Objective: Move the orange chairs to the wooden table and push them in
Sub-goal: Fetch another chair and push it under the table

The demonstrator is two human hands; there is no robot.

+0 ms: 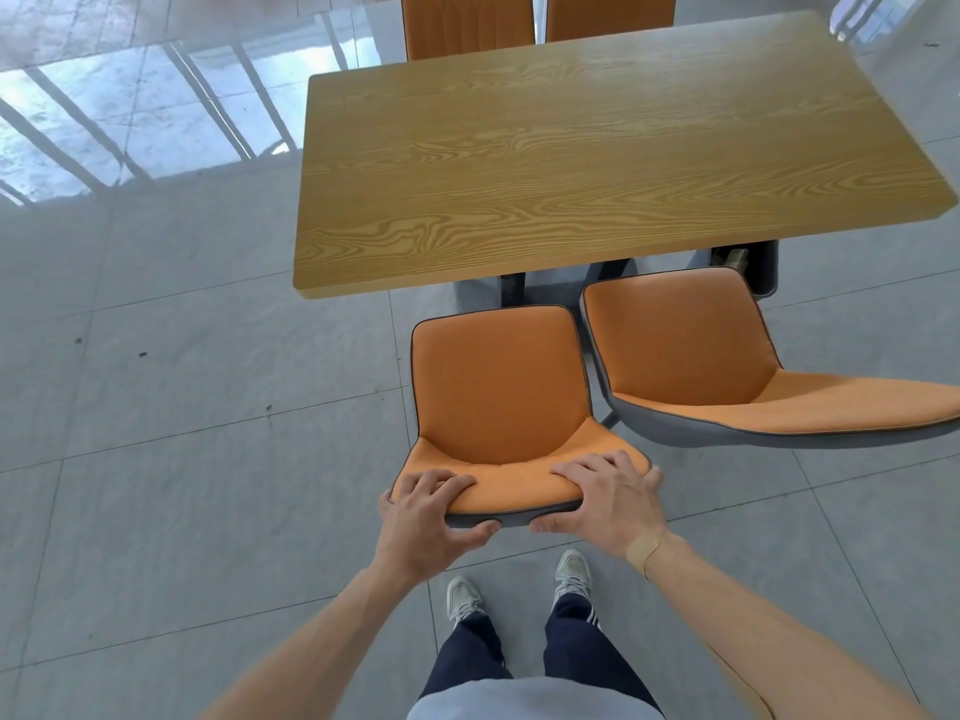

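Both hands gripped the near chair backrest, left hand and right hand curled over its top | chair sat just short of the bench | second chair beside it, two more chairs at far side

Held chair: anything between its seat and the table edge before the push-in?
Nothing visible on the floor between the held chair and the wooden table. A dark table leg stands just beyond the seat's front edge. The neighbouring chair sits close on the right.
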